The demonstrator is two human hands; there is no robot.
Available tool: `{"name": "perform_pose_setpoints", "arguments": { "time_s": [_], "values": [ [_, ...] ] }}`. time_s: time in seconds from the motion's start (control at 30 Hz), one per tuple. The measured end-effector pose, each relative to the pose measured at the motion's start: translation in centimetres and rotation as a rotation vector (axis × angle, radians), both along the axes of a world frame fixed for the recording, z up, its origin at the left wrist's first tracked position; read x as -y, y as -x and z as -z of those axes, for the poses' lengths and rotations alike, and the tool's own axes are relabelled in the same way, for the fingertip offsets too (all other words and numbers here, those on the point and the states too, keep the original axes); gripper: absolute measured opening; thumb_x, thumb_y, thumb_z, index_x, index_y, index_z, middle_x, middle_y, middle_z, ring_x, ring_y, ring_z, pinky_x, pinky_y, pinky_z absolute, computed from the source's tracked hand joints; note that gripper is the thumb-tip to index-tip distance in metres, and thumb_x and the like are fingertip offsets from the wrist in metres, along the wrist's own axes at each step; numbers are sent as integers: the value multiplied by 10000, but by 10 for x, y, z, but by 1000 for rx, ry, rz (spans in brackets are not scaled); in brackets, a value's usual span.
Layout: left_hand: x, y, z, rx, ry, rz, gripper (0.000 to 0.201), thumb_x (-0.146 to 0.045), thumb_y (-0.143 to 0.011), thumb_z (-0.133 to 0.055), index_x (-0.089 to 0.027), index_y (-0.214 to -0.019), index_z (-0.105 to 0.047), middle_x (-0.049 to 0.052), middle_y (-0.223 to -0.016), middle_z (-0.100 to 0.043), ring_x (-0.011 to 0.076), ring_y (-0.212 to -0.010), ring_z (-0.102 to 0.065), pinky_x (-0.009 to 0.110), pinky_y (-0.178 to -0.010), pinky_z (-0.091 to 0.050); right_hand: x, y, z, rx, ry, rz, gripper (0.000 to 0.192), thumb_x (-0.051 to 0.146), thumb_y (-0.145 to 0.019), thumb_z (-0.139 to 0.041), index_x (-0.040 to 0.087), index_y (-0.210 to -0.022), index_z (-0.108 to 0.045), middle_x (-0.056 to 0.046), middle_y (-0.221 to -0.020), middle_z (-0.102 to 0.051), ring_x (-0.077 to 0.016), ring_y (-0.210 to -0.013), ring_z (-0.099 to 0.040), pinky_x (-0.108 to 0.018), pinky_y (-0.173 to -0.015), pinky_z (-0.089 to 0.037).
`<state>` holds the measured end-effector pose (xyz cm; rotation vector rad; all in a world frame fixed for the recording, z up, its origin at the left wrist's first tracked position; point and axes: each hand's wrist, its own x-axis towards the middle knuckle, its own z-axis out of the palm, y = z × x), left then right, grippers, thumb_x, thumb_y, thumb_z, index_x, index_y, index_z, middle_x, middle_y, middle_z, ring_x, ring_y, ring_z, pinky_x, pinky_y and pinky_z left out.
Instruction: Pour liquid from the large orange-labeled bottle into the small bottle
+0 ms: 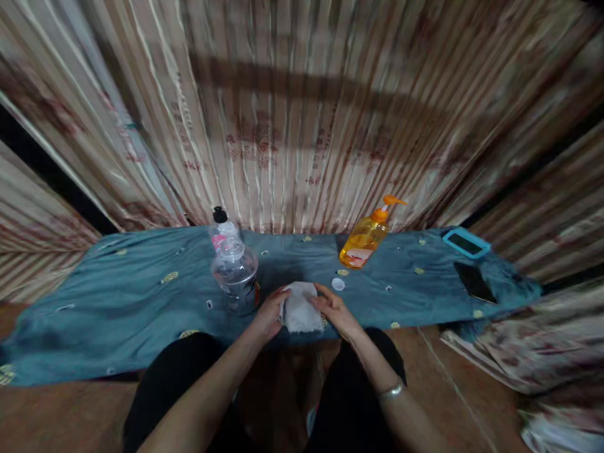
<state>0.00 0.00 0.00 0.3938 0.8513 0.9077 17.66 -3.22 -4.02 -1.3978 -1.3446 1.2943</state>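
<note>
Between my two hands, at the front edge of the cloth-covered table, is a white tissue (302, 308). My left hand (272, 311) grips its left side, fingers closed at the edge. My right hand (334, 309) holds the right side, thumb and fingers closed on it. Just left of my left hand stands a clear plastic jar (236, 277) with a dark printed label. A small white cap (338, 284) lies on the cloth beyond my right hand. Farther back on the right, an orange pump bottle (364, 242) holds yellow-orange liquid.
A clear bottle (225, 228) with a black top and pink label stands behind the jar. At the right end lie a blue-framed device (466, 243) and a dark phone (474, 282). The teal cloth (141, 283) covers the table. A striped curtain (292, 126) hangs behind.
</note>
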Motion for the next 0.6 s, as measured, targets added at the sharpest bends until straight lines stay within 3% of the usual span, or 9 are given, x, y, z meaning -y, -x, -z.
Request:
{"name": "perform_pose_setpoints", "arguments": {
  "time_s": [0.13,0.27,0.5,0.6],
  "values": [
    [-3,7,3,86,-15,-169,83,-157,-769,-670,-127,-845,-690,14,-719,-740,150,-661,-698,230,-673,-556,-24,-3,10,139,-47,102,398,416,-905,-596,177,-1219,-548,-36,-1011,-624,-119,-782,-608,-301,-683,-546],
    [2,11,13,92,-21,-187,129,-204,-800,-670,-140,-912,-656,34,-788,-735,205,-820,-729,309,-779,-591,-27,-4,19,330,-140,204,391,414,-901,-601,179,-1210,-557,-43,-1039,-625,-141,-849,-616,-352,-767,-547],
    [13,17,34,-79,-95,-354,515,-90,-696,-734,-226,-1163,-562,43,-1130,-689,184,-1119,-661,349,-1016,-513,-17,0,22,490,-246,212,428,436,-914,-574,185,-1259,-537,-51,-1062,-636,-154,-877,-630,-388,-818,-547],
    [16,18,42,-259,-280,-306,626,-134,-699,-726,-282,-1278,-543,40,-1306,-627,205,-1248,-591,392,-1119,-430,-19,-2,23,532,-294,223,434,435,-918,-567,190,-1274,-530,-62,-1108,-630,-162,-909,-632,-398,-835,-546]
  ]
}}
